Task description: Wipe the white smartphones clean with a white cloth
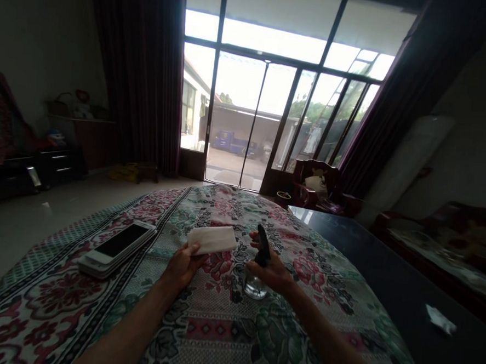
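Note:
My left hand (183, 265) pinches the near left corner of a folded white cloth (213, 239), which is held just over a floral tablecloth (284, 322). To its right, my right hand (276, 269) is wrapped round the neck of a spray bottle. The spray bottle (255, 288) has a black trigger head and a clear body, and it looks upright. Part of its neck is hidden by my fingers. Over on the left lies a stack of white smartphones (117, 248), the top one with its dark screen facing up.
A dark glossy tabletop (369, 266) adjoins on the right, with a crumpled white tissue (440, 319) on it. Behind the covered table stand glass doors (246, 122) and a wooden chair (317, 181). Dark drawers (61, 162) are at the far left.

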A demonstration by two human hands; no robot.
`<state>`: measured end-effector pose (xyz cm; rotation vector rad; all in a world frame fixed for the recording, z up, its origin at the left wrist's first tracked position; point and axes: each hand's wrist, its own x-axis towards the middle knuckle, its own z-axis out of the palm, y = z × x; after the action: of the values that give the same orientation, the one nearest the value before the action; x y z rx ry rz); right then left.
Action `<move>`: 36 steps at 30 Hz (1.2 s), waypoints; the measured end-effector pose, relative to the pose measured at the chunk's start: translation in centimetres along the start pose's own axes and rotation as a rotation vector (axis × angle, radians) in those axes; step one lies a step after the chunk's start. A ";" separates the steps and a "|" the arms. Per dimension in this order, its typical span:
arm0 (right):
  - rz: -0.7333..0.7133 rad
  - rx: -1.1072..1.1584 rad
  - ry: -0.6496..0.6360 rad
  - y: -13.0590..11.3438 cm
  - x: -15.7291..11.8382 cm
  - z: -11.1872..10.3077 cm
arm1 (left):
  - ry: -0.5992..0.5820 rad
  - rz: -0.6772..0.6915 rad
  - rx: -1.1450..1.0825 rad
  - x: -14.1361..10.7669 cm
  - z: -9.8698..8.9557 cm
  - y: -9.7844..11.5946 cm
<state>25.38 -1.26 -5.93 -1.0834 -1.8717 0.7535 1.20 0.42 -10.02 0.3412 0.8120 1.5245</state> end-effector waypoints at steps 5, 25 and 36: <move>0.114 0.156 -0.065 -0.6 0.0 0.2 | -0.072 -0.007 0.165 0.0 -0.1 0.2; 0.274 0.327 -0.315 -2.3 -1.4 0.1 | -0.392 -0.123 0.158 -1.6 0.9 -0.7; 0.334 0.414 -0.479 -3.7 -1.9 1.0 | -0.128 -0.220 0.076 -1.7 2.3 0.9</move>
<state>23.63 -4.69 -4.08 -1.0104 -1.8044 1.6332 2.25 -0.51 -7.36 0.3890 0.7811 1.2567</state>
